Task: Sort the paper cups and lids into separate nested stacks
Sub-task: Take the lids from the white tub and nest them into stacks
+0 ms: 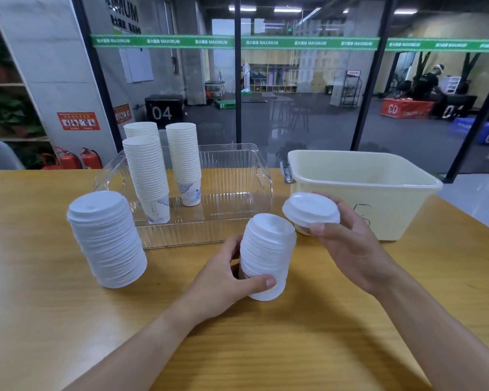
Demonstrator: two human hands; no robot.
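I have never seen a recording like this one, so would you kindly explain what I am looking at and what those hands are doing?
There is no machine: one camera worn on a person's head looks down at their bare hands over a wooden table. The left hand grips a short stack of white plastic lids. The right hand holds a single white plastic lid. A taller stack of white lids stands on the left. Stacks of nested white paper cups stand in a clear plastic tray, beside a cream plastic tub.
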